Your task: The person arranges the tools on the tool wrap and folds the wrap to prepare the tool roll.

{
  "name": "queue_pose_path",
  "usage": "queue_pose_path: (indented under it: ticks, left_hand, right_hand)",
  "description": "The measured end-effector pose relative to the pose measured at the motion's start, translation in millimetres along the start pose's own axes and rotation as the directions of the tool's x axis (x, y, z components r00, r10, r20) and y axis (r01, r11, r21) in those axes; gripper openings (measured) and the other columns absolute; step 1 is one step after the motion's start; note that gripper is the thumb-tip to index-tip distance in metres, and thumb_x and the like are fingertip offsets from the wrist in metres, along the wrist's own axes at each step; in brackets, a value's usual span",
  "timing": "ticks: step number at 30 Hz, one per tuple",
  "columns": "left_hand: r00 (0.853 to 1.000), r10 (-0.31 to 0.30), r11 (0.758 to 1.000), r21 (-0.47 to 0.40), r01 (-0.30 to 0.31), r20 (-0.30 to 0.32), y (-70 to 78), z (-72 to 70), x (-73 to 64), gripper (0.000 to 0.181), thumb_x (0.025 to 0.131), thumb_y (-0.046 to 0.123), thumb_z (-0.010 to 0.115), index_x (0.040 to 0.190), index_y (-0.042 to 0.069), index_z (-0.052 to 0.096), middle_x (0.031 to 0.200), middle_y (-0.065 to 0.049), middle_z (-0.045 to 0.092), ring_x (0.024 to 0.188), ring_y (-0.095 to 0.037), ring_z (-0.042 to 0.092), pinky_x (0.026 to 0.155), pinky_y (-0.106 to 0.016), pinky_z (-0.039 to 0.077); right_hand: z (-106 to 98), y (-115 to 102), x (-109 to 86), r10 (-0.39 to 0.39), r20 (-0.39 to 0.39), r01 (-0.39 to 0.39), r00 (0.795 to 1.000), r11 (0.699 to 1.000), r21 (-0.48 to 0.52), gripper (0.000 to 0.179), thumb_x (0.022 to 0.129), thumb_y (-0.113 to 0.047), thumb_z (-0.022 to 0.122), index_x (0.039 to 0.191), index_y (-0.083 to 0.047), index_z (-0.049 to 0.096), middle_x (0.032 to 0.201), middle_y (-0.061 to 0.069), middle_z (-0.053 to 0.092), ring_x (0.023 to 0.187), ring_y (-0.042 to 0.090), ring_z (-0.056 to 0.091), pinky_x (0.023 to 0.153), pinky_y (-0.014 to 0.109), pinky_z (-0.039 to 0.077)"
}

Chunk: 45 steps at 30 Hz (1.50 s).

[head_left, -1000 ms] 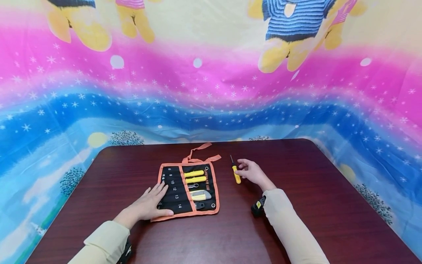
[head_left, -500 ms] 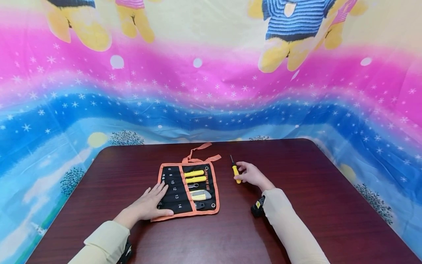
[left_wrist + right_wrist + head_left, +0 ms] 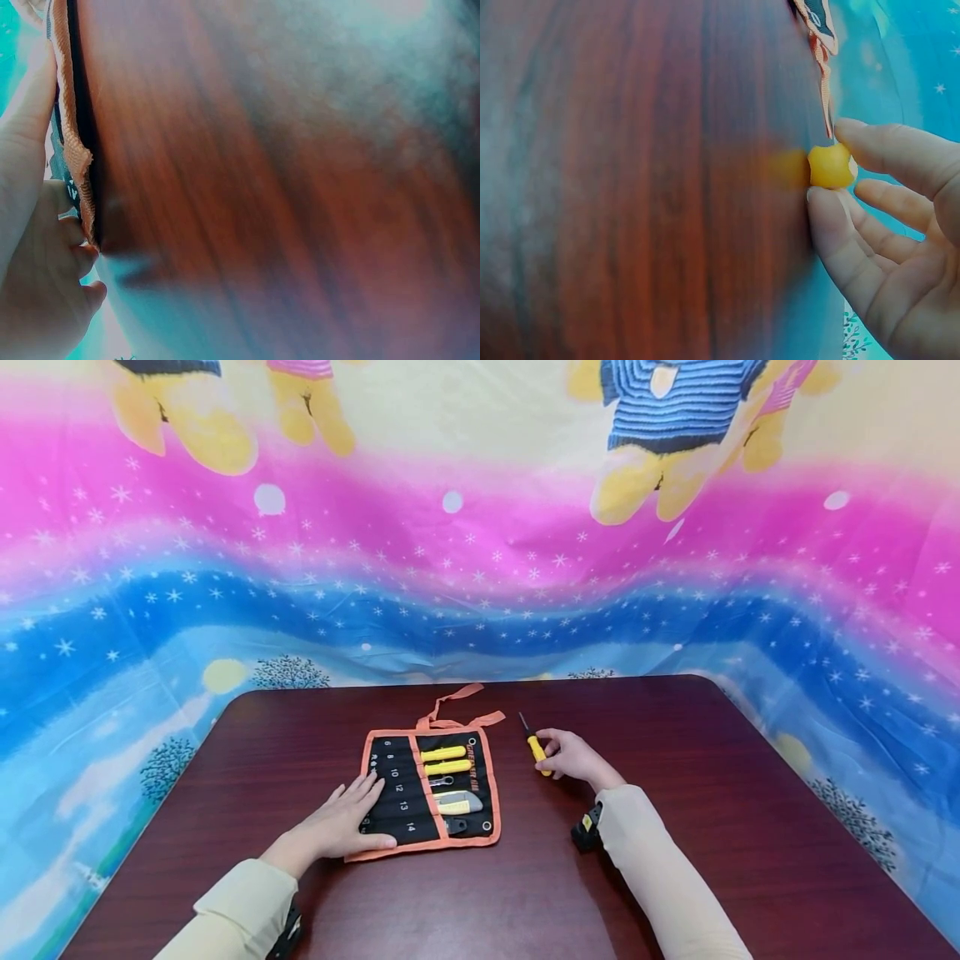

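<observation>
A black tool roll (image 3: 397,828) with orange edging lies unrolled on the table. My left hand (image 3: 333,822) rests on its left side, fingers spread and straight. In the roll's pockets sit two yellow-handled tools (image 3: 447,767), a small ring-ended wrench (image 3: 446,781), a utility knife (image 3: 459,802) and a black-ended tool (image 3: 455,826). To the right of the roll, my right hand (image 3: 576,757) pinches a screwdriver (image 3: 537,754) by its yellow handle, shaft pointing away from me. The right wrist view shows the handle's end (image 3: 830,166) between thumb and finger.
Orange ties (image 3: 453,710) trail from the far edge of the roll. The dark red wooden table (image 3: 480,910) has rounded far corners. Behind it hangs a colourful printed cloth (image 3: 480,568). Black wrist cameras (image 3: 587,829) are strapped under the sleeves.
My right fingers have come down to the yellow handle and taken hold of it. The screwdriver has turned slightly, its tip swinging left. The left hand stays put on the roll.
</observation>
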<state>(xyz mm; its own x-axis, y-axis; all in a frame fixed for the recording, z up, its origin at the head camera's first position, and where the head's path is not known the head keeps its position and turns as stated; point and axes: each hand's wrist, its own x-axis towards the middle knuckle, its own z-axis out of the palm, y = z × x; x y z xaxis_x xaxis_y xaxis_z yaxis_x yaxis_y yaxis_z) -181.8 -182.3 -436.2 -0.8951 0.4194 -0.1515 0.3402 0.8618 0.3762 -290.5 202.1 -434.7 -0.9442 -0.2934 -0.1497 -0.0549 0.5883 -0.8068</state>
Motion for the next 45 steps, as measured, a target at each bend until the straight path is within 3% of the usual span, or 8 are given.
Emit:
queue_pose_path:
  ticks: [5,18,29,45]
  left_hand:
    - [1.0,0.003,1.0,0.002,-0.003,0.001,-1.2,0.5,1.2,0.099,0.077,0.063,0.059,0.144,-0.002,0.025,0.148,-0.022,0.019,0.136,-0.036,0.013,0.106,-0.054,0.009]
    - [1.0,-0.001,1.0,0.005,0.001,0.005,-0.3,0.5,1.4,0.099,0.077,0.063,0.059,0.143,-0.002,0.025,0.148,-0.022,0.019,0.135,-0.037,0.013,0.106,-0.055,0.01]
    - [1.0,-0.003,1.0,0.007,0.003,0.0,0.0,0.7,0.7,0.099,0.077,0.063,0.059,0.144,-0.002,0.025,0.148,-0.022,0.019,0.136,-0.037,0.013,0.106,-0.055,0.01]
    - [1.0,-0.001,1.0,0.008,0.001,-0.002,1.1,-0.5,-0.4,0.098,0.077,0.062,0.059,0.143,-0.002,0.025,0.148,-0.022,0.019,0.135,-0.037,0.013,0.106,-0.055,0.01]
  right_hand:
    - [-0.2,-0.9,-0.8,0.027,0.009,-0.028,1.0,0.999,0.04,0.057,0.081,0.003,0.066,0.133,0.003,0.042,0.087,0.014,0.052,0.065,0.023,0.057,0.058,0.033,0.054]
    - [-7.5,0.5,1.2,0.037,-0.023,-0.036,0.999,0.999,0.036,0.045,0.085,0.004,0.056,0.129,0.007,0.047,0.09,0.014,0.057,0.075,0.023,0.06,0.064,0.033,0.054]
    - [-13.2,-18.8,5.3,-0.011,-0.037,0.011,0.999,1.0,0.0,0.023,0.086,0.003,0.058,0.108,0.006,0.063,0.092,0.013,0.06,0.078,0.024,0.062,0.066,0.033,0.054]
    - [9.5,-50.8,21.9,-0.106,0.01,0.106,0.994,0.989,-0.107,0.017,0.085,0.0,0.062,0.101,-0.002,0.069,0.09,0.007,0.063,0.073,0.023,0.062,0.067,0.035,0.054]
